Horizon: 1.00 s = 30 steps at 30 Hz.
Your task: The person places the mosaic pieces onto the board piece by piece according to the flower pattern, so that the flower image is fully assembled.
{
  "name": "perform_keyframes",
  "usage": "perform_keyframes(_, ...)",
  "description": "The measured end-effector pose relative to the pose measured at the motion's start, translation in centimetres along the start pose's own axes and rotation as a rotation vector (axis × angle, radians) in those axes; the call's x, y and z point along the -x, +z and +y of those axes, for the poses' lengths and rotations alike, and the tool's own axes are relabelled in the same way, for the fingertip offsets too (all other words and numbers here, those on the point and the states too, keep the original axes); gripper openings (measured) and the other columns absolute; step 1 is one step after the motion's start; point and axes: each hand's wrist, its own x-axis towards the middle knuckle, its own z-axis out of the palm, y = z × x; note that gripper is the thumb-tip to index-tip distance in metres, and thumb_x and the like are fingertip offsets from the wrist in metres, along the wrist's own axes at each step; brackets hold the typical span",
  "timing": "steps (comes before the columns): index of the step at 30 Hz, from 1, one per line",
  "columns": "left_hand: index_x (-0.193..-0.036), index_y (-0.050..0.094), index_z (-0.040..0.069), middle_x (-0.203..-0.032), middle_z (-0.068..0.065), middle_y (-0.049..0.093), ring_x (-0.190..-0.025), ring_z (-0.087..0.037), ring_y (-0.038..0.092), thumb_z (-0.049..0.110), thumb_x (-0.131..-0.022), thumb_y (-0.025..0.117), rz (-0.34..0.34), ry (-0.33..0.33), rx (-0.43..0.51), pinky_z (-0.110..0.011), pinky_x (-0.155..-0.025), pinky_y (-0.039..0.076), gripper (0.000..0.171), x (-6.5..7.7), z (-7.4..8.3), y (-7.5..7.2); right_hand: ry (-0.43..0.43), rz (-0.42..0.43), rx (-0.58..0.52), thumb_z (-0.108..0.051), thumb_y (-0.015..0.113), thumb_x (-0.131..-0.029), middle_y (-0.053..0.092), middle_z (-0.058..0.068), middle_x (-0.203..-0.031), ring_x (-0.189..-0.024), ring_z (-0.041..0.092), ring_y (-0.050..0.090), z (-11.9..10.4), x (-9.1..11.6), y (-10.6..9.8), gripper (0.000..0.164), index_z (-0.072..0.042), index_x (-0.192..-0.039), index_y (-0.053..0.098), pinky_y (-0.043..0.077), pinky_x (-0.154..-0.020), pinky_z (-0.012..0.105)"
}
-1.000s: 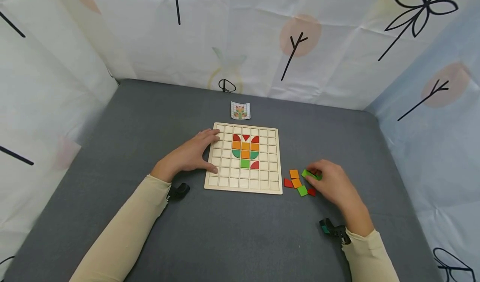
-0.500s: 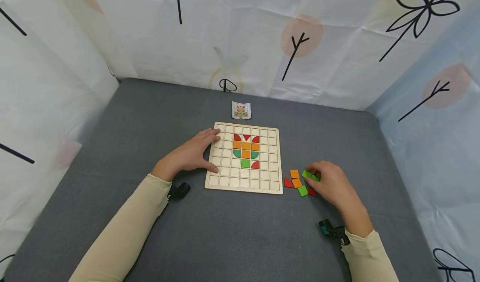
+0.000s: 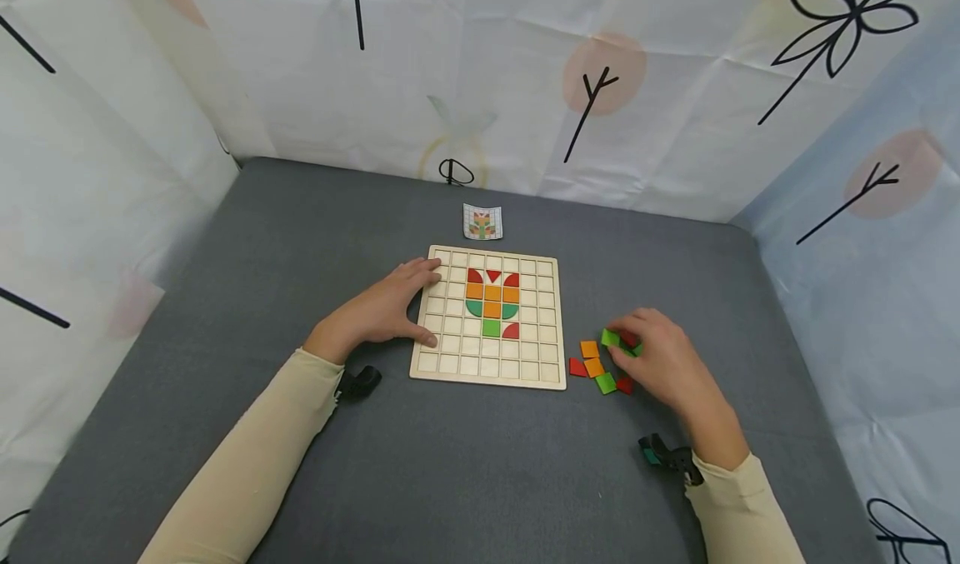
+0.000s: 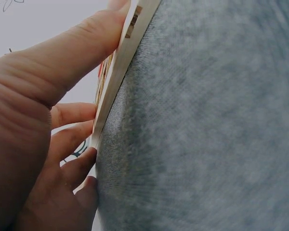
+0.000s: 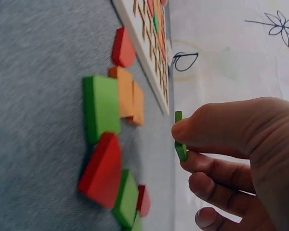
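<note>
My left hand (image 3: 378, 306) rests on the left edge of a wooden grid board (image 3: 450, 368), thumb low and fingers toward the far corner. Red, orange and green tiles form a figure in the board's middle squares, with an orange tile (image 3: 492, 292) at its center. To the right of the board, my right hand (image 3: 663, 364) pinches a green tile (image 5: 178, 137) between thumb and fingertips. In the right wrist view this tile is seen edge-on, up off the table. Below it lie loose tiles, among them a green square (image 5: 105, 108) and a red one (image 5: 103, 168).
A small pattern card (image 3: 482, 222) lies behind the board. Two orange squares and a red tile (image 3: 577, 367) sit by the board's right edge. The grey table (image 3: 480, 472) meets printed cloth walls (image 3: 510, 89) at the back and sides.
My right hand has separated a green tile from the loose ones and raised it slightly, and a red tile now shows beneath the fingers. The left hand has stayed on the board.
</note>
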Motion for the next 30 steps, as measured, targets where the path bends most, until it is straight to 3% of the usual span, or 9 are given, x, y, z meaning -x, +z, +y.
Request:
perform_keyframes(6, -0.173, 0.025, 0.004, -0.180, -0.013, 0.016, -0.166, -0.037, 0.006, 0.043, -0.082, 0.098, -0.014, 0.029, -0.010, -0.059, -0.132, 0.012, 0.122, -0.2, -0.2, 0.0, -0.054, 0.007, -0.026, -0.006, 0.085, -0.093, 0.072, 0.012, -0.116, -0.103, 0.033, 0.064, -1.0, -0.8, -0.3, 0.026, -0.003, -0.118, 0.080, 0.057, -0.086, 0.055)
perform_keyframes(14, -0.173, 0.014, 0.001, -0.181, -0.017, 0.004, -0.166, -0.039, 0.000, 0.049, -0.096, 0.084, -0.073, 0.105, -0.138, -0.056, -0.133, 0.003, 0.115, 0.3, -0.5, 0.0, -0.135, 0.001, -0.045, -0.007, 0.085, -0.094, 0.072, 0.007, -0.115, -0.104, 0.030, 0.064, -2.8, -2.2, -0.1, 0.025, -0.006, -0.118, 0.081, 0.058, -0.086, 0.051)
perform_keyframes(21, -0.175, 0.015, 0.008, -0.181, -0.016, 0.001, -0.166, -0.039, -0.002, 0.058, -0.094, 0.081, -0.057, 0.138, -0.166, -0.055, -0.133, 0.000, 0.116, 0.6, -0.9, 0.4, -0.183, -0.016, -0.051, -0.009, 0.085, -0.095, 0.071, 0.007, -0.118, -0.107, 0.028, 0.063, -4.2, -3.7, 0.3, 0.025, -0.006, -0.119, 0.081, 0.059, -0.088, 0.049)
perform_keyframes(30, -0.176, 0.015, 0.011, -0.182, -0.014, -0.002, -0.166, -0.037, -0.005, 0.063, -0.092, 0.081, -0.084, 0.095, -0.173, -0.054, -0.133, -0.002, 0.118, 0.3, -0.5, 0.4, -0.219, -0.018, -0.070, -0.007, 0.088, -0.091, 0.071, 0.008, -0.118, -0.106, 0.027, 0.062, -5.4, -5.1, 0.8, 0.027, -0.006, -0.117, 0.081, 0.058, -0.087, 0.046)
